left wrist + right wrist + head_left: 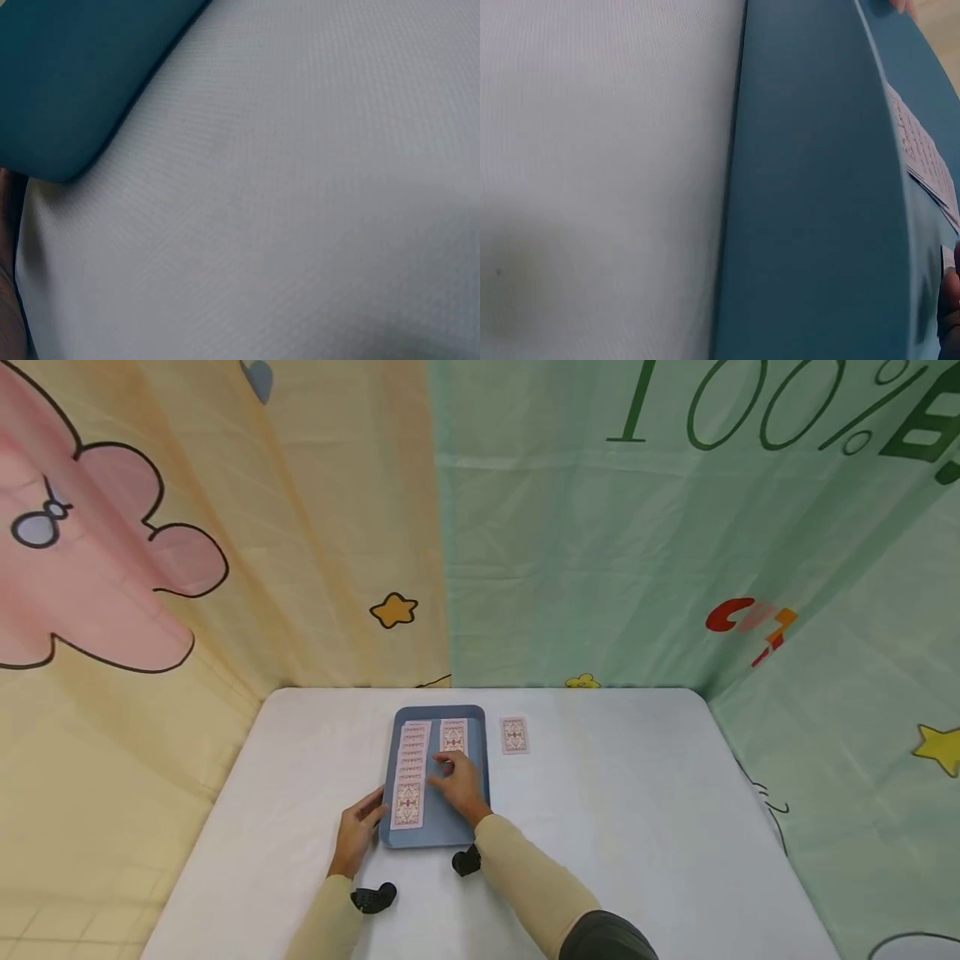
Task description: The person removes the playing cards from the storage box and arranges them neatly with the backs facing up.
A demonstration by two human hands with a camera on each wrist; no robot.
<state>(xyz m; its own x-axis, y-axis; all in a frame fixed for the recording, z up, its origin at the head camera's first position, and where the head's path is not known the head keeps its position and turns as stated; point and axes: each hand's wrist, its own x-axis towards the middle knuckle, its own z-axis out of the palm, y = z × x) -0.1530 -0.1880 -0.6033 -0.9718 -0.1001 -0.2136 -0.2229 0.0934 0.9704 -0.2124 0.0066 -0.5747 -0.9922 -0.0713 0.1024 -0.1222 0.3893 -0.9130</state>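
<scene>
A blue-grey tray [450, 837] lies on the white table. My left hand [356, 835] holds its left rim, and a left fingertip shows over the far rim in the right wrist view. Several face-down playing cards [408, 802] with red patterned backs overlap in a column along the tray's left side. Another face-down card [453, 735] lies at the upper right of the tray. Just below it is my right hand [461, 785], thumb and forefinger apart, its fingertips close to that card's lower end, which the hand partly hides.
One face-down card [514, 736] lies on the white tablecloth [615, 810], right of the tray. Black wrist devices [373, 898] sit under both wrists. Printed curtains [570, 560] stand behind and beside the table.
</scene>
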